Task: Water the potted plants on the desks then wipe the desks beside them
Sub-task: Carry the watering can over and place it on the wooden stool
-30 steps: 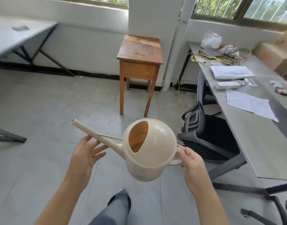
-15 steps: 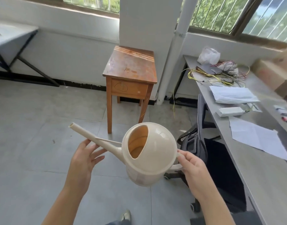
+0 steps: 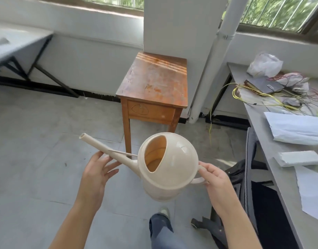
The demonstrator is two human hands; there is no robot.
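I carry a cream plastic watering can (image 3: 172, 168) in front of me, its long spout pointing up and left. My right hand (image 3: 215, 184) grips the handle at the can's right side. Under the spout lies my left hand (image 3: 96, 174), fingers straight, supporting it from below. A grey desk (image 3: 273, 141) runs along the right; a second grey desk (image 3: 16, 44) stands at the far left. No potted plant is in view.
A small wooden table (image 3: 154, 83) stands ahead against a white pillar. The right desk carries papers (image 3: 296, 128), tangled wires (image 3: 273, 94), a plastic bag (image 3: 264, 65) and a white box (image 3: 298, 158). A black office chair (image 3: 251, 193) sits beside it. My foot (image 3: 162, 212) is on the tiled floor.
I have walked forward: the wooden table and right desk are nearer and larger in view. Both hands keep the same hold on the watering can.
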